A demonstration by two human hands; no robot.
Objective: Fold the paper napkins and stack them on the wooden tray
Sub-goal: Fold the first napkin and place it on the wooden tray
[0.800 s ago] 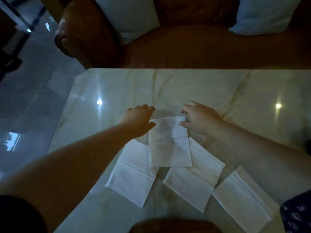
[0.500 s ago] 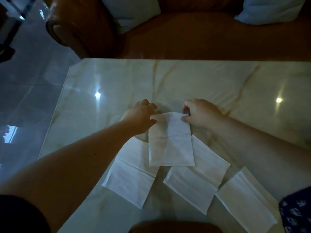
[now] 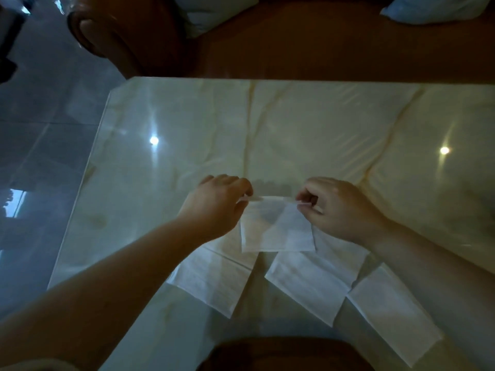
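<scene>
A white paper napkin (image 3: pixel 276 228) lies in the middle of the marble table, its far edge lifted off the surface. My left hand (image 3: pixel 217 207) pinches the far left corner and my right hand (image 3: pixel 337 207) pinches the far right corner. Three more white napkins lie flat nearer to me: one on the left (image 3: pixel 211 282), one in the middle (image 3: pixel 313 282), one on the right (image 3: pixel 393 311). The held napkin overlaps the left and middle ones. A dark brown rounded wooden object (image 3: pixel 284 354), possibly the tray, shows at the bottom edge.
The glossy marble table (image 3: pixel 294 135) reflects two ceiling lights. A brown leather sofa (image 3: pixel 294 44) with pale cushions (image 3: pixel 434 6) stands just beyond the far edge. Grey tiled floor (image 3: pixel 48 145) lies to the left of the table.
Both hands have closed on the far corners of the middle napkin and raised its far edge off the table. The camera has tilted down a little.
</scene>
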